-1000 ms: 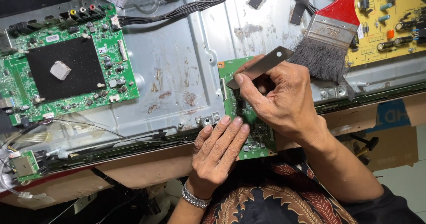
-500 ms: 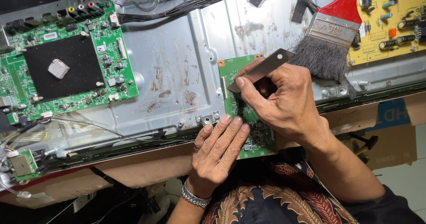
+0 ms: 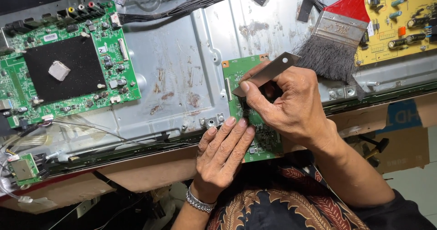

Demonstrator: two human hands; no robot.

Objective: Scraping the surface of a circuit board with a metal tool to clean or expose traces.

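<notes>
Small green circuit board (image 3: 255, 139) lies on the grey metal back panel (image 3: 182, 75), left hand (image 3: 223, 155) flat on its lower edge, right hand (image 3: 287, 104) pinching a thin metal blade (image 3: 266, 73) against it; scraping appears unfinished, paintbrush (image 3: 334, 34) untouched alongside.

Small green circuit board (image 3: 255, 134) flat on metal panel; grey metal strip (image 3: 268, 73) tilted above it.

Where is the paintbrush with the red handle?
In the head view, the paintbrush lies at the upper right on the metal back panel, its dark bristles just above the right hand, beside the yellow circuit board.
</notes>
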